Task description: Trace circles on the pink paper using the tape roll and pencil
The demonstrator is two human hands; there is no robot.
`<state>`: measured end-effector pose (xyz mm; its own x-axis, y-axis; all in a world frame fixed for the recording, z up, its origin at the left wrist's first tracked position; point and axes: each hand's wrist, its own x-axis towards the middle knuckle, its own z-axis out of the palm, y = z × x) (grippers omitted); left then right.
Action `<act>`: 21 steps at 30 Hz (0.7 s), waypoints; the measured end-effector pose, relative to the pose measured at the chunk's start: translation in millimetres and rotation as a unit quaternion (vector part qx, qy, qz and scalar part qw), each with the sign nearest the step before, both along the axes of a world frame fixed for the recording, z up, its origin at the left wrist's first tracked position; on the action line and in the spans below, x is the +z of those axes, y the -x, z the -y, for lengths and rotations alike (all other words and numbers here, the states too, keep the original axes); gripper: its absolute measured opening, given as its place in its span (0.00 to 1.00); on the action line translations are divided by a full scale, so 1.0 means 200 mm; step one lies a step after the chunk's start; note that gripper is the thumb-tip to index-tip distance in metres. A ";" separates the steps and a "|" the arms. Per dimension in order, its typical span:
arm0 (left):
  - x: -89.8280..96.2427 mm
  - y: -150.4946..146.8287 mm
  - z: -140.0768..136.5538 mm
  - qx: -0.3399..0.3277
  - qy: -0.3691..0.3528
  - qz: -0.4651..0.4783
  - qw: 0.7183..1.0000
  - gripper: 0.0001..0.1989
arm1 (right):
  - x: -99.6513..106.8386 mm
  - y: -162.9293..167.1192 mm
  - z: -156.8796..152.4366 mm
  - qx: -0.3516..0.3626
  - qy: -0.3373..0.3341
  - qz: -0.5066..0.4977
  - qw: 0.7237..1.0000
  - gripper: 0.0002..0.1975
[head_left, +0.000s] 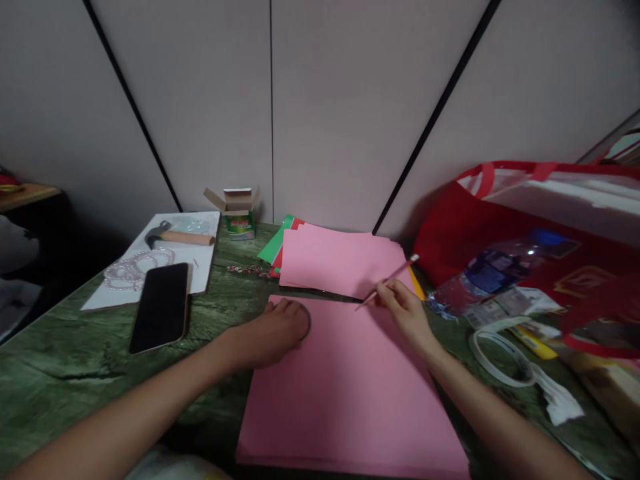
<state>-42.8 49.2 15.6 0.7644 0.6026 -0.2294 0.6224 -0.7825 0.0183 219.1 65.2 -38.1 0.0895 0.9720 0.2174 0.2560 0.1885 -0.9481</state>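
My left hand (277, 333) lies palm down on the upper left corner of the large pink sheet of paper (345, 393) spread on the green marbled tabletop (65, 360), fingers curled over a small round grey-rimmed object (305, 322) that I press onto the sheet; most of it is hidden under my fingers. My right hand (405, 308) pinches a thin pink pencil (389, 283) between thumb and fingertips, its point touching the sheet near the top edge and its blunt end tilted up to the right. Just behind the sheet lies a loose stack of pink, red and green papers (340, 260). To the left, a black smartphone (161, 305) rests partly on a white board (203, 263), which also carries a wooden-handled hammer (177, 235) and a string of pale beads (133, 267). A small open green carton (238, 213) stands near the wall. On the right sit a clear plastic water bottle (495, 270) and a red bag (525, 227).
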 end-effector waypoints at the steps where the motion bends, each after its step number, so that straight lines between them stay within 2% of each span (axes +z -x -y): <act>1: -0.01 0.00 0.01 0.013 0.005 0.004 1.000 0.14 | -0.04 -0.05 0.06 -0.040 -0.008 -0.013 0.999 0.18; 4: -0.04 -0.01 0.03 0.047 0.018 -0.002 0.999 0.14 | -0.14 -0.15 0.19 -0.095 -0.018 -0.022 0.995 0.17; 6: -0.05 -0.01 0.05 0.054 0.008 -0.017 0.998 0.16 | -0.18 -0.17 0.23 -0.107 -0.013 -0.006 0.994 0.16; 9: -0.03 -0.02 0.06 0.060 -0.018 -0.055 0.996 0.22 | -0.21 -0.18 0.23 -0.108 0.002 0.005 0.994 0.15; 14: 0.00 -0.10 0.08 0.063 -0.094 -0.078 0.990 0.27 | -0.24 -0.19 0.20 -0.117 0.011 -0.053 0.992 0.16; 16: -0.04 -0.16 0.12 0.058 -0.123 -0.064 0.989 0.29 | -0.24 -0.19 0.20 -0.132 0.014 -0.073 0.989 0.17; 21: -0.22 -0.29 0.22 -0.017 -0.190 -0.023 0.981 0.22 | -0.22 -0.17 0.22 -0.147 0.025 -0.096 0.984 0.17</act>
